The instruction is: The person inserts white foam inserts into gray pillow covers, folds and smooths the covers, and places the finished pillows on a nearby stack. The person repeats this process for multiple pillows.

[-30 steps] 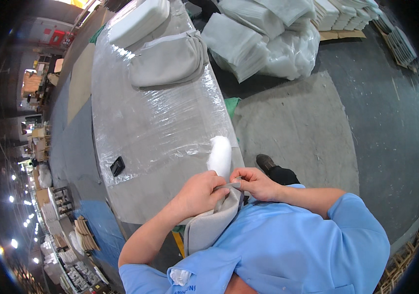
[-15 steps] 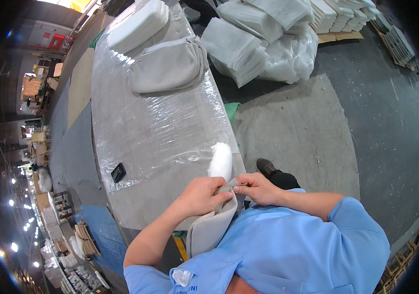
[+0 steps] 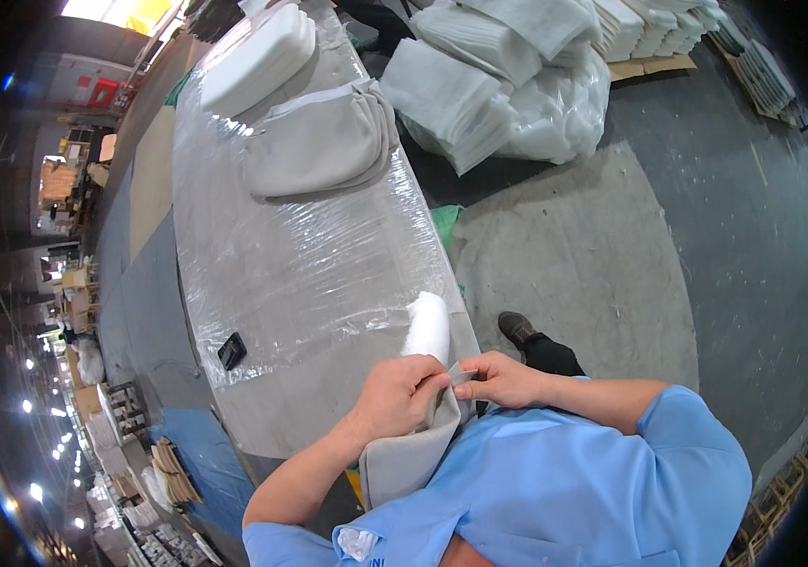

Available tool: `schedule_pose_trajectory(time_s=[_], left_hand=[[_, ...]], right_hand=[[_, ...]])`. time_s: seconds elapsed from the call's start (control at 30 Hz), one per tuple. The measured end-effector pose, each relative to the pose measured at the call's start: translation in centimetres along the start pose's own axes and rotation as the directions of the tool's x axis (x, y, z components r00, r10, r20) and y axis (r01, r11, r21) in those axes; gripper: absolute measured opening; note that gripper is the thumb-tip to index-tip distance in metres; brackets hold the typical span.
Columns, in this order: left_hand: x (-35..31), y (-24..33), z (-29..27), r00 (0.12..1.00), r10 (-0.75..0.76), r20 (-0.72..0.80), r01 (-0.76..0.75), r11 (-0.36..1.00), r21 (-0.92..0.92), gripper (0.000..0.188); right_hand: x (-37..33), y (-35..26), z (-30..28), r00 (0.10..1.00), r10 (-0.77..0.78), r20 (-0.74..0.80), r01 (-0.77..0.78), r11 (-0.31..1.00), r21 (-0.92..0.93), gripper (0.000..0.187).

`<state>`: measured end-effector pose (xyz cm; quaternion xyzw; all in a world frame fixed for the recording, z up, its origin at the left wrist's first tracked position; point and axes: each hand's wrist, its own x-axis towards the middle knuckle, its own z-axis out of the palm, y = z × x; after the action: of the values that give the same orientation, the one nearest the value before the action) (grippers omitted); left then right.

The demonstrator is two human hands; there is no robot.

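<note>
Just in front of my body, both hands pinch the edge of a grey fabric cover (image 3: 406, 463). My left hand (image 3: 402, 392) grips it with thumb bent over the fold, knuckles up. My right hand (image 3: 500, 380) pinches the same edge close to the left fingertips; a small pale flap stands up between them. The cover's lower part hangs against my shirt. Right beyond the left fingers lies a white fluffy piece of padding (image 3: 428, 326) at the table's right edge. Whether anything small is inside the right pinch is hidden.
Plastic film covers part of the long table (image 3: 300, 274). On it lie folded grey covers (image 3: 323, 142), a stack of white pads (image 3: 257, 61) and a small black device (image 3: 232, 352). White sheets in bundles (image 3: 456, 99) sit on the floor beyond the table's right side.
The whole view has shifted slightly, so table and hands appear a little lower. My right fingers have changed their pinch on the cover's edge, and a pale flap now shows between the hands.
</note>
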<state>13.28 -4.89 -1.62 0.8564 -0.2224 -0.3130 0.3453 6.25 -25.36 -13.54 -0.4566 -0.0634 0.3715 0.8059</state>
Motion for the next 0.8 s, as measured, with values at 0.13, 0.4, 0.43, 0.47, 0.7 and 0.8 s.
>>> schedule_pose_trajectory(time_s=[0.13,0.4,0.43,0.47,0.7,0.8], left_hand=[[0.6,-0.5,-1.8,0.873,-0.318,0.37,0.401,0.899,-0.173,0.027],[2.3,-2.2,-3.0,0.695,-0.264,0.669,0.579,0.756,-0.304,0.028],[1.9,-2.3,-2.6,0.746,-0.266,0.61,0.553,0.758,-0.347,0.029],[1.5,-2.0,-2.2,0.791,-0.267,0.551,0.525,0.758,-0.386,0.031],[2.7,2.3,-3.6,0.798,-0.402,0.449,0.403,0.91,0.099,0.028],[2.6,1.0,-3.3,0.695,-0.365,0.619,0.432,0.901,0.046,0.026]], right_hand=[[0.0,-0.5,-0.1,0.988,-0.144,-0.048,0.115,0.914,-0.39,0.02],[0.1,-2.3,0.4,0.86,-0.51,-0.008,0.33,0.567,-0.754,0.02],[0.2,-2.4,0.3,0.861,-0.508,-0.005,0.319,0.55,-0.772,0.02],[0.2,-2.5,0.1,0.864,-0.504,-0.007,0.306,0.535,-0.788,0.021],[0.2,-1.2,-0.2,0.861,-0.508,0.021,0.33,0.526,-0.784,0.02],[-0.2,-0.6,-0.1,0.943,-0.333,0.025,0.248,0.647,-0.721,0.018]])
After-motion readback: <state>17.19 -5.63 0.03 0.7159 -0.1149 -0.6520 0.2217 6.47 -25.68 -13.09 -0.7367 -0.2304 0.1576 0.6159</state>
